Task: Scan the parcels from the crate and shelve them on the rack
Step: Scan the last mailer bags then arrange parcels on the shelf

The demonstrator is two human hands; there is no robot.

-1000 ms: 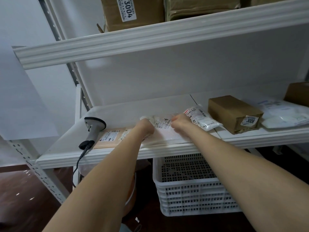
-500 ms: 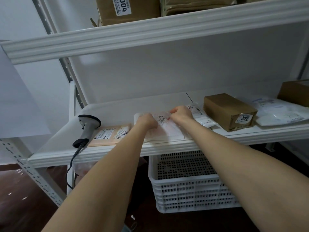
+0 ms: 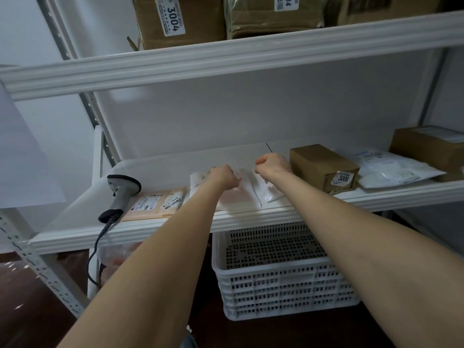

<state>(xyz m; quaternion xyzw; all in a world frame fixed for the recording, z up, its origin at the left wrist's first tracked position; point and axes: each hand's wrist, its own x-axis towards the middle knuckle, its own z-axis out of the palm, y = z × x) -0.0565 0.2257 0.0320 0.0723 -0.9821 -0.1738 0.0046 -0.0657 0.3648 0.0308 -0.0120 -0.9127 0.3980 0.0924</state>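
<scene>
L hand [image 3: 223, 177] & R hand [image 3: 272, 165] are reaching onto mid shelf [image 3: 175, 222], fingers curled. Fingertips hidden, so can't tell if either is pinching an edge. Pinkish mailer [image 3: 241, 197] is lying flat under L, white mailer [image 3: 270, 190] under R, side by side; prob. being squared up. The scanner [image 3: 123, 192] is lying at left, likely for reach. The crate [image 3: 283, 285] below is showing no parcels in its visible part.

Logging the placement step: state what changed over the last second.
The pink-white flat parcel, bunched at its far edge a second ago, now lies flat on the middle shelf. The right hand has come off it, rightward toward the brown box, fist curled. The left hand still rests on it; grip hidden. The scanner, tan envelope and crate are unmoved.
</scene>
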